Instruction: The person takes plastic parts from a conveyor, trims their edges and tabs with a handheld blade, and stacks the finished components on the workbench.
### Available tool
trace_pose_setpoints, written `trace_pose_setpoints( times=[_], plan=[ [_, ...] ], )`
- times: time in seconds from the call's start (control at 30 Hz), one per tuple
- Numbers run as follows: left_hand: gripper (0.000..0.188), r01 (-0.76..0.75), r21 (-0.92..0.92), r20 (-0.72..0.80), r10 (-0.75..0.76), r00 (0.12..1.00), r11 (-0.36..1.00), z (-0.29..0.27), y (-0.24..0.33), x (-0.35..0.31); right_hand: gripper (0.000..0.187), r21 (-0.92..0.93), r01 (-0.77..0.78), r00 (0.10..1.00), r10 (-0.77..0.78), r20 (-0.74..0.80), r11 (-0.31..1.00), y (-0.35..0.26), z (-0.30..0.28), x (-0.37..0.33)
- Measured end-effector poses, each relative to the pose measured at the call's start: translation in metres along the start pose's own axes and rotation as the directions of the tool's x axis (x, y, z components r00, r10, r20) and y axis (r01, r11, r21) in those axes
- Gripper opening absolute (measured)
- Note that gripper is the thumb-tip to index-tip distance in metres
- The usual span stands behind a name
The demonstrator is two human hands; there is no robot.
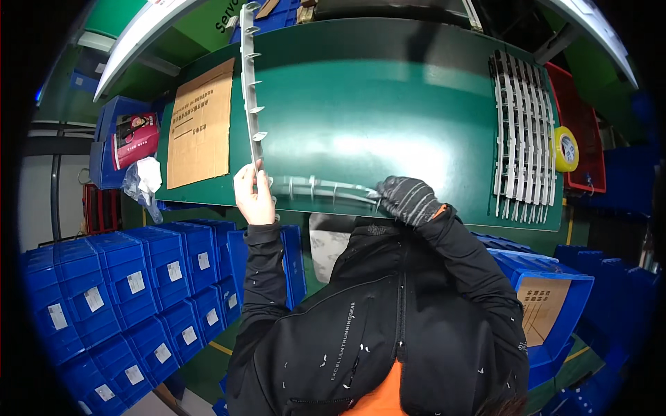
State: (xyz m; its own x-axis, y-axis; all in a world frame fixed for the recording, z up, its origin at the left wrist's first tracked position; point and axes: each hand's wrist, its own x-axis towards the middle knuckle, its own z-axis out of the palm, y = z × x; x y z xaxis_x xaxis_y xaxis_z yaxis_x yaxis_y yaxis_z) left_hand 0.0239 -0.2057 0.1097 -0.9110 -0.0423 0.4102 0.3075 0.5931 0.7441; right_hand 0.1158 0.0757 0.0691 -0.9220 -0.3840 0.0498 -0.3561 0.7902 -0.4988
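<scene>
My bare left hand (254,194) is closed around the near end of a long pale grey plastic strip (251,90) with small tabs along one side. That strip reaches away across the table toward the far edge. In my right hand (409,200), which wears a dark striped glove, is one end of another ribbed strip-like length (319,188), smeared by motion. It runs sideways along the table's near edge, its left end close to my left hand. Whether the two lengths join there, I cannot tell.
Similar strips (525,139) lie side by side at the green table's (374,104) right end, beside a yellow tape roll (565,149) and a red bin (579,118). A cardboard sheet (201,125) lies left. Stacked blue crates (139,277) stand at lower left, another blue crate (583,291) at right.
</scene>
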Motion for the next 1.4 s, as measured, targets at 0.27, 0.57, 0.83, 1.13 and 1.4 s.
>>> trace_pose_setpoints(
  times=[0.27,0.57,0.83,1.13,1.4],
  plan=[
    [0.021,-0.109,0.226,0.387,0.014,0.922,0.968,0.104,-0.022,-0.009,0.029,0.059,-0.78,0.575,0.75,-0.327,0.623,0.071,0.003,-0.055],
    [0.014,0.631,-0.16,0.869,-0.195,0.455,0.759,0.156,0.035,-0.013,0.021,0.84,-0.355,0.6,0.789,-0.133,0.411,0.031,-0.018,-0.059],
    [0.024,0.858,-0.22,0.943,-0.123,0.308,0.464,0.138,0.091,-0.02,0.017,0.969,-0.119,0.68,0.729,-0.08,0.218,-0.017,-0.039,-0.062],
    [0.025,0.889,-0.161,0.966,-0.117,0.231,0.428,0.136,0.096,-0.03,0.018,0.904,-0.184,0.667,0.725,-0.173,0.385,-0.023,-0.04,-0.069],
    [0.024,0.9,-0.183,0.966,-0.098,0.239,0.396,0.14,0.092,-0.03,0.017,0.899,-0.184,0.674,0.717,-0.178,0.397,-0.025,-0.045,-0.067]
  ],
)
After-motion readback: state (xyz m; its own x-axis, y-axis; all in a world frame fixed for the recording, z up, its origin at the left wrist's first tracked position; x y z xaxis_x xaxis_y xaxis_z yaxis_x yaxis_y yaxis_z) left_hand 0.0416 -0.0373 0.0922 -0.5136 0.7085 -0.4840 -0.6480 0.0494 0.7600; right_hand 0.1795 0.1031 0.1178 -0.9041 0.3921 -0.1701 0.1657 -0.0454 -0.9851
